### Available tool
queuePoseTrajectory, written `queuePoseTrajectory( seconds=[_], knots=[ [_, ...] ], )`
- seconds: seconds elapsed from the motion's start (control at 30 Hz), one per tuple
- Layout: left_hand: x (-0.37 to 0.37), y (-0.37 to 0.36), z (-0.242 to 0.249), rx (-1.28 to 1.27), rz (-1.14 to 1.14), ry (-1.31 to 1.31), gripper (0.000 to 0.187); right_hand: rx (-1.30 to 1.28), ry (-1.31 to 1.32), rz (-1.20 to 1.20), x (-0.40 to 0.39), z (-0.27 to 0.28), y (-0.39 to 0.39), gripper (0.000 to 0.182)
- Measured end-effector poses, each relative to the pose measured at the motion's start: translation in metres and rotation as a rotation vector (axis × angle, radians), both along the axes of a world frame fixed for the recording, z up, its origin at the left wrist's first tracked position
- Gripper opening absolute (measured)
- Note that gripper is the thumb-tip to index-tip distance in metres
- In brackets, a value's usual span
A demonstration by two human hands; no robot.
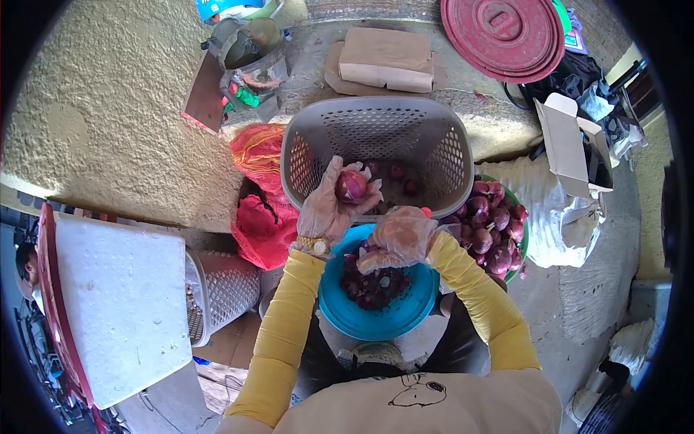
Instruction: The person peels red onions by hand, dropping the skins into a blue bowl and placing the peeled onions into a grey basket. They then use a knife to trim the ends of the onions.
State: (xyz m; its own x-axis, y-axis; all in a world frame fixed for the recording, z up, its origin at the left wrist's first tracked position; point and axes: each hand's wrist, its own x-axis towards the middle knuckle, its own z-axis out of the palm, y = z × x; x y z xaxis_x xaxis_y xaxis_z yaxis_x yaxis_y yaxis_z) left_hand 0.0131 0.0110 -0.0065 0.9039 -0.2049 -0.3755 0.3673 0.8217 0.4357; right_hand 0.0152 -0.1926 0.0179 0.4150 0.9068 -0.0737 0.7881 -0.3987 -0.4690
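My left hand, in a clear plastic glove with a watch at its wrist, holds a red onion up over the near rim of the grey perforated basket. Beside it, my right hand, also gloved, is curled round what looks like a small knife; its red end pokes out and its blade is hard to make out. Below both hands is a blue basin with dark red onion skins. A few red onions lie inside the basket.
A green tub heaped with red onions stands to the right, near a white sack. Red mesh bags lie left of the basket. Further left are a perforated bin and a white foam board.
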Motion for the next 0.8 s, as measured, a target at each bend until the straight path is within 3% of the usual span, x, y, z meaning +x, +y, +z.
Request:
queuePoseTrajectory(
  seconds=[0.23, 0.37, 0.53, 0.73, 0.8],
  knots=[
    [0.001, -0.007, -0.001, -0.143, 0.056, -0.139, 0.046, -0.127, -0.025, 0.034, -0.002, 0.017, 0.004, 0.062],
    [0.005, -0.004, -0.005, -0.226, 0.111, -0.104, 0.041, -0.021, -0.068, 0.019, -0.004, 0.005, 0.004, 0.061],
    [0.004, -0.003, 0.008, -0.197, 0.041, -0.101, 0.039, 0.085, 0.052, -0.044, -0.001, -0.013, 0.005, 0.068],
    [0.003, 0.0, 0.002, -0.208, 0.031, -0.107, 0.039, -0.087, -0.053, -0.008, 0.002, 0.026, 0.002, 0.078],
    [0.002, -0.003, 0.004, -0.161, 0.059, -0.079, 0.039, 0.003, -0.074, -0.022, 0.002, 0.017, -0.002, 0.08]
  ],
)
